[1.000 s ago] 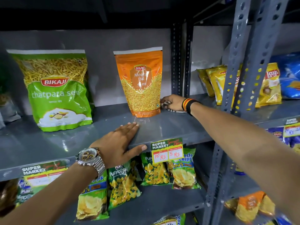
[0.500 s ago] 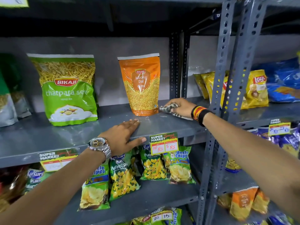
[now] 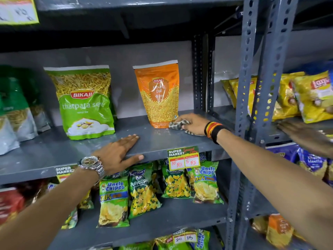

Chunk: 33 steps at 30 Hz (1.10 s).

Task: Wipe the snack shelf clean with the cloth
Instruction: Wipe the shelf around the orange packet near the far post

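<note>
Cloth (image 3: 177, 124) lies bunched lengthwise along the shelf (image 3: 158, 141), right hand (image 3: 193, 124) grip pinching it; left hand (image 3: 118, 153) spread flat.

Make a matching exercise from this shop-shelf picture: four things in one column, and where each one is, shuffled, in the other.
Things
1. checked cloth
2. left hand
3. green Bikaji sev bag
4. Uncle Chipps packet

Places
A. standing at the back of the grey shelf, left of the orange Moong Dal bag
B. flat on the shelf's front edge
C. on the shelf below
D. bunched in the right hand, touching the orange bag's base

Pairs: 1-D, 2-B, 3-A, 4-C
</note>
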### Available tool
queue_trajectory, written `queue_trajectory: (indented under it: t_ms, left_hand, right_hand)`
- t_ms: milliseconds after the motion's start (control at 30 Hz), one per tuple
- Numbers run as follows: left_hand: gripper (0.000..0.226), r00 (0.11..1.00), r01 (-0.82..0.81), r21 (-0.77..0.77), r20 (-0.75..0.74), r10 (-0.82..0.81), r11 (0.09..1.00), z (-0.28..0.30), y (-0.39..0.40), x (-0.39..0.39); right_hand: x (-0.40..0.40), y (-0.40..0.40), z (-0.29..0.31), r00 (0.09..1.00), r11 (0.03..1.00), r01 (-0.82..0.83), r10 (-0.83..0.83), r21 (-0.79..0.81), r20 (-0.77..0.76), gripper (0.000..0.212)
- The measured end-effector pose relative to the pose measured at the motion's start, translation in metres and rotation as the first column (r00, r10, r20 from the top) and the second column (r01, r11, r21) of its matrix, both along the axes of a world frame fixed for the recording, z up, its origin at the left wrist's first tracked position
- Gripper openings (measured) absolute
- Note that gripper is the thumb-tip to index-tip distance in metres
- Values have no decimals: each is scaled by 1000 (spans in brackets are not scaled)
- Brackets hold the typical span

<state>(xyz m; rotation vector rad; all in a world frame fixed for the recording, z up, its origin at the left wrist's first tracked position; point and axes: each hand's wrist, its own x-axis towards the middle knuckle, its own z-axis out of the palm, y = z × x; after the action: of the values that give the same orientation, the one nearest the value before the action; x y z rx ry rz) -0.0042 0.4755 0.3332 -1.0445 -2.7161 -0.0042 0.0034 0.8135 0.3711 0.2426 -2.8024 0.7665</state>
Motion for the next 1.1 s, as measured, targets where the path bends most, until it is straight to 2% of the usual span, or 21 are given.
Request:
queue_trajectory:
  t_ms: [167,333,367,533,600,733,800,867,1000,1100]
  left_hand:
    - [111,1000,-5,-3,-16,5,1000,0,1,2]
    - [109,1000,-3,-1,-22,2,1000,-3,-3,0]
    - [109,1000,-8,6,-25,8,1000,-3,-3,0]
    - [105,1000,-5,-3,-29,5,1000,-1,-1,3]
    - [105,1000,5,14,-15,-5,1000,0,-1,3]
    - [109,1000,25,28,-10,-24,999,1,-5,5]
    - [108,999,45,26,-3,-45,999,3,-6,9]
    - [95,997,78,10,-29,-78,997,9,-8,15]
    - [77,964,244,65,-123,-235,968,0,-24,45]
    - [71,889,423,130,-251,-383,897,-52,-40,72]
  right_hand:
    - [4,2,4,1000,999,-17,18,-29,25,40]
    - [52,-18,6,954,960,-259,271,-106,124,35]
    - [55,-18,9,955,959,-260,273,-112,118,34]
    - [49,-23,4,1000,994,2,-4,-106,-17,37]
    - [56,-45,-3,1000,996,1,-1,-86,-5,39]
    - [99,-89,-4,991,984,-120,127,-135,50,34]
    - [127,-96,-5,993,978,-107,113,-181,21,33]
    - [153,-93,-10,998,961,-48,37,-274,-45,33]
    - [195,-90,-54,999,935,42,-49,-352,-9,32]
    - [207,-103,-109,995,926,59,-27,-373,92,31]
